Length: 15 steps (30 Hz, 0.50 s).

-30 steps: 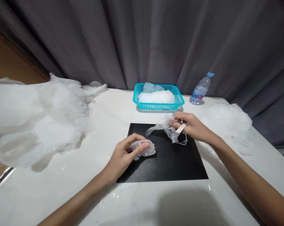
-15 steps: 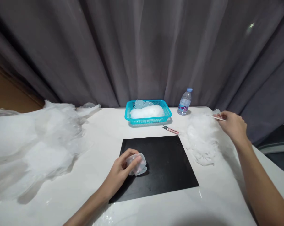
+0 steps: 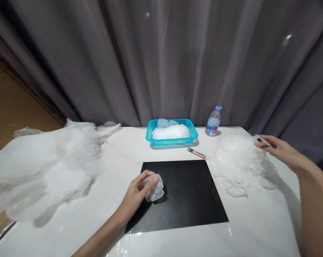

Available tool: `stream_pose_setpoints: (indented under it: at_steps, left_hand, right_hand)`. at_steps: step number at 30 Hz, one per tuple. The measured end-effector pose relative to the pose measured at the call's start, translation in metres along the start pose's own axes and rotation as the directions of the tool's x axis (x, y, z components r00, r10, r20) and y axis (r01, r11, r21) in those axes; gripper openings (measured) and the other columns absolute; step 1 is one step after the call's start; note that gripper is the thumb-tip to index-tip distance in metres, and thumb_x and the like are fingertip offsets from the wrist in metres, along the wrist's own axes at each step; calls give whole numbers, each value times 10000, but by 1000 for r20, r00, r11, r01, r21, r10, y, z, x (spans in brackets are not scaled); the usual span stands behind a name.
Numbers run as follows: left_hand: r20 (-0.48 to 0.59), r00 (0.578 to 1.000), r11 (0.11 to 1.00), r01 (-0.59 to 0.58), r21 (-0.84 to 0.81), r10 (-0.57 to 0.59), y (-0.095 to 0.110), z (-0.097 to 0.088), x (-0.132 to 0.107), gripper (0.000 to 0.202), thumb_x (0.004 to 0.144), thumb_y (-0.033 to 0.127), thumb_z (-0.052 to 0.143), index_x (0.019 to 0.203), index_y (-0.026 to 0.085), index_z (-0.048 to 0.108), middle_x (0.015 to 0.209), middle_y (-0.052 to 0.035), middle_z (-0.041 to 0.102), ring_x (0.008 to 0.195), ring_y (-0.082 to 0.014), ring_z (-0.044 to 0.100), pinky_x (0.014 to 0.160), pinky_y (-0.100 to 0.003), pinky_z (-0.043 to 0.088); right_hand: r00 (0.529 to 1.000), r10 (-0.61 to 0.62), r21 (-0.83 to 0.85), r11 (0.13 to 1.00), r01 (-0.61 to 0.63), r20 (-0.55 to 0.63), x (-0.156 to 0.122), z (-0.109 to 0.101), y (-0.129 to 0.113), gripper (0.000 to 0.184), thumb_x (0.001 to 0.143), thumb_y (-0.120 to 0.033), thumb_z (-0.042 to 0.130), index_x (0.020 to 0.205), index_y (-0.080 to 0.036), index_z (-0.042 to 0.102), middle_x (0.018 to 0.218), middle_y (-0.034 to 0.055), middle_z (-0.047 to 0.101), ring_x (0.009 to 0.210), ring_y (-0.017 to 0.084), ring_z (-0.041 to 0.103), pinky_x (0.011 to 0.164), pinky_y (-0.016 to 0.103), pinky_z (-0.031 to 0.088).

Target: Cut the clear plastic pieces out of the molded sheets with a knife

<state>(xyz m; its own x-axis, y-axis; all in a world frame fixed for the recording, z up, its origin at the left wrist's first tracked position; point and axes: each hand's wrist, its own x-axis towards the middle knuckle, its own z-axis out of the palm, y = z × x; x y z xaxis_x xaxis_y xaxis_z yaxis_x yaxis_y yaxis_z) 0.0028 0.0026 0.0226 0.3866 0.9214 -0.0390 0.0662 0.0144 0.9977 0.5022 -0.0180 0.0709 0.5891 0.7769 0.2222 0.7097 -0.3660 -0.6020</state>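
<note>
My left hand is closed around a small translucent plastic piece with rounded lobes, holding it over the left part of a black mat. At the right, my right hand pinches a thin, flat pale piece with a dark patch; its exact kind is unclear. It is held beside the right edge of a fluffy heap of white fiber filling and thin plastic film. Pink-handled thread snips lie between the mat and a blue basket.
The blue basket at the back holds white material and translucent plastic pieces. A water bottle stands to its right. Large plastic bags of white stuffing cover the table's left side. A grey curtain hangs behind.
My right hand has shifted right and slightly down, and turned so its pale piece shows a dark patch. The white heap looks spread farther right. My left hand keeps its grip; the view has shifted slightly.
</note>
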Motion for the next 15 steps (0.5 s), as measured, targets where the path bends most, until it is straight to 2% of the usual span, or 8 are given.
stream_pose_setpoints:
  at_steps: [3, 4, 7, 9, 10, 12, 14, 15]
  left_hand:
    - [-34, 999, 1000, 15, 15, -14, 2, 0, 1, 338, 990, 515, 654, 885, 201, 585, 697, 30, 552, 607, -125, 489, 614, -279, 429]
    - [-51, 998, 999, 23, 39, -21, 2, 0, 1, 333, 980, 517, 665, 901, 200, 599, 715, 24, 574, 621, -129, 509, 625, -279, 439]
    - [-93, 995, 995, 46, 86, -38, -2, -2, 2, 346, 904, 528, 745, 952, 204, 634, 777, 5, 648, 680, -150, 587, 644, -272, 472]
    - [-104, 994, 994, 56, 93, -46, -9, -4, 3, 373, 845, 525, 797, 969, 206, 648, 814, -1, 680, 714, -163, 628, 643, -266, 493]
    - [-103, 994, 994, 58, 97, -48, -13, -5, 3, 377, 831, 519, 809, 975, 207, 652, 823, -1, 689, 718, -165, 639, 640, -262, 499]
    - [-85, 995, 991, 53, 126, -42, -18, -7, 7, 365, 839, 508, 800, 989, 210, 652, 813, 4, 698, 703, -159, 649, 624, -252, 499]
    - [-26, 1000, 978, 19, 209, -14, -13, -12, 16, 348, 856, 498, 785, 993, 206, 651, 798, 5, 709, 690, -155, 658, 614, -245, 495]
    - [14, 1000, 963, -16, 269, 13, -7, -14, 25, 345, 860, 497, 780, 989, 202, 654, 789, 3, 714, 684, -155, 661, 606, -242, 492]
  right_hand:
    - [991, 72, 154, 984, -89, 112, 1, -7, 11, 547, 835, -360, 725, 1353, -195, 663, 1257, 212, 684, 1018, 271, 643, 859, 374, 481]
    - [994, 70, 146, 986, -83, 89, 1, -9, 15, 614, 793, -392, 762, 1371, -216, 654, 1289, 198, 662, 1063, 282, 623, 895, 389, 465]
    - [997, -26, 124, 992, 17, 72, 1, -14, 23, 791, 677, -534, 854, 1395, -274, 647, 1305, 156, 632, 1105, 297, 591, 921, 413, 433]
    - [994, -104, 124, 987, 100, 21, 1, -10, 21, 807, 705, -666, 814, 1382, -255, 658, 1265, 158, 633, 1056, 286, 585, 893, 419, 425]
    - [989, -143, 106, 983, 147, -47, 1, -5, 18, 790, 753, -725, 755, 1361, -225, 671, 1217, 166, 641, 1037, 285, 578, 888, 425, 419]
    - [937, -240, 7, 968, 250, -254, 1, 8, 6, 796, 840, -806, 614, 1278, -148, 706, 1103, 186, 646, 1056, 309, 553, 921, 453, 399]
    - [816, -380, -165, 925, 343, -435, -2, 25, -9, 814, 898, -827, 506, 1172, -94, 729, 1018, 200, 638, 1102, 346, 517, 971, 487, 360]
    - [753, -454, -257, 891, 375, -476, -6, 34, -18, 795, 921, -811, 490, 1126, -83, 733, 1011, 208, 629, 1092, 353, 506, 970, 490, 352]
